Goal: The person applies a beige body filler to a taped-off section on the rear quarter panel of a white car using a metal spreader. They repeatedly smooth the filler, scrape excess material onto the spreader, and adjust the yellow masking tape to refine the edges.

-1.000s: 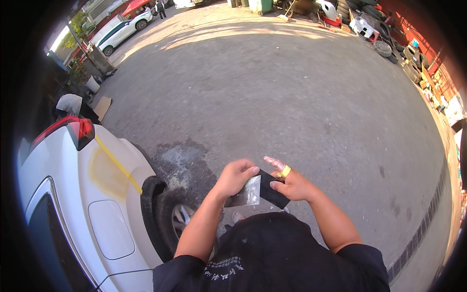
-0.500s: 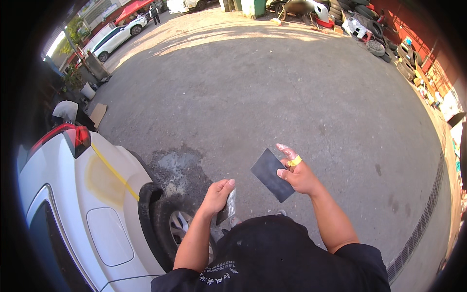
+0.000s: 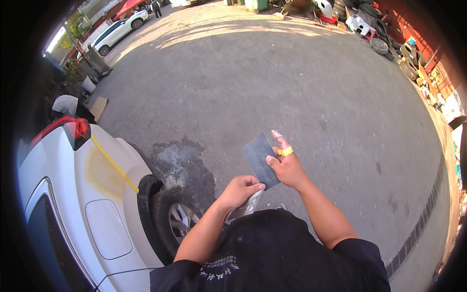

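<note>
My right hand (image 3: 287, 168) grips a dark grey rectangular sheet, which looks like sandpaper (image 3: 262, 158), with the thumb on top and the other fingers behind. A band of yellow tape (image 3: 286, 151) wraps one finger, and that finger's tip looks whitish. My left hand (image 3: 242, 192) is closed on a shiny grey, partly see-through flat piece (image 3: 248, 205), perhaps plastic film; its kind is unclear. The left thumb tip is at the sheet's lower corner. To my left stands a white car (image 3: 108, 228) with a dull, yellowish sanded patch (image 3: 103, 173) and a yellow tape strip (image 3: 114, 164) on its rear panel.
The car's rear wheel (image 3: 181, 219) is beside my left arm, with a wet patch (image 3: 177, 168) on the concrete. A drain grate (image 3: 418, 233) runs along the right. Piled tyres (image 3: 379, 29) line the far right wall. Another white car (image 3: 119, 34) and a person (image 3: 155, 8) are far left.
My left hand has moved right and up with the shiny piece, reaching the sheet's lower corner. My right hand and the sheet have shifted slightly left and up.
</note>
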The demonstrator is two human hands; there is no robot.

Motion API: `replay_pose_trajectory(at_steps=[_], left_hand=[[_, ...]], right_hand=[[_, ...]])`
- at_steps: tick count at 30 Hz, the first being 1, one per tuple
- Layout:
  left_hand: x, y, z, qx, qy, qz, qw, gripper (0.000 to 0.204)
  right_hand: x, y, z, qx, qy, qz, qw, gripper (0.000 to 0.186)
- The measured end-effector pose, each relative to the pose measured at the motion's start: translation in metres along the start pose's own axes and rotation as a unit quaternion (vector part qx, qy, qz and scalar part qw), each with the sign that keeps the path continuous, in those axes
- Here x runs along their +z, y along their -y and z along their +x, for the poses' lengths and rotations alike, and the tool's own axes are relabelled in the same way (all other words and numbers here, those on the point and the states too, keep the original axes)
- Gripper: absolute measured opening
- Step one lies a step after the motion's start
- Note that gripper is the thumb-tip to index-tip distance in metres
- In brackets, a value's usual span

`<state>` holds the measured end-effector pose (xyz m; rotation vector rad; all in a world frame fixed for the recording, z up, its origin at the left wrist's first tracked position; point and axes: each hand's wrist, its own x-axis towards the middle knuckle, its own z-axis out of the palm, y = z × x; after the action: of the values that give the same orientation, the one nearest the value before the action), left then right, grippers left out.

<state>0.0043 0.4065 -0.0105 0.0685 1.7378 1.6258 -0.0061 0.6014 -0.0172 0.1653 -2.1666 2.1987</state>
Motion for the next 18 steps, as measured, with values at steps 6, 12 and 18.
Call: replay_pose_trajectory(at_steps=[6, 12, 18], left_hand=[[-0.019, -0.008, 0.007, 0.017, -0.042, -0.011, 0.999, 0.020], [-0.055, -0.018, 0.021, 0.106, -0.174, -0.152, 0.967, 0.019], [-0.036, 0.006, 0.009, 0.128, -0.088, -0.186, 0.970, 0.019]], right_hand=[[0.004, -0.008, -0.005, -0.037, 0.011, -0.046, 0.998, 0.067], [0.009, 0.002, -0.011, 0.020, 0.017, 0.015, 1.000, 0.067], [0.009, 0.000, -0.012, 0.027, -0.024, -0.002, 0.999, 0.066]])
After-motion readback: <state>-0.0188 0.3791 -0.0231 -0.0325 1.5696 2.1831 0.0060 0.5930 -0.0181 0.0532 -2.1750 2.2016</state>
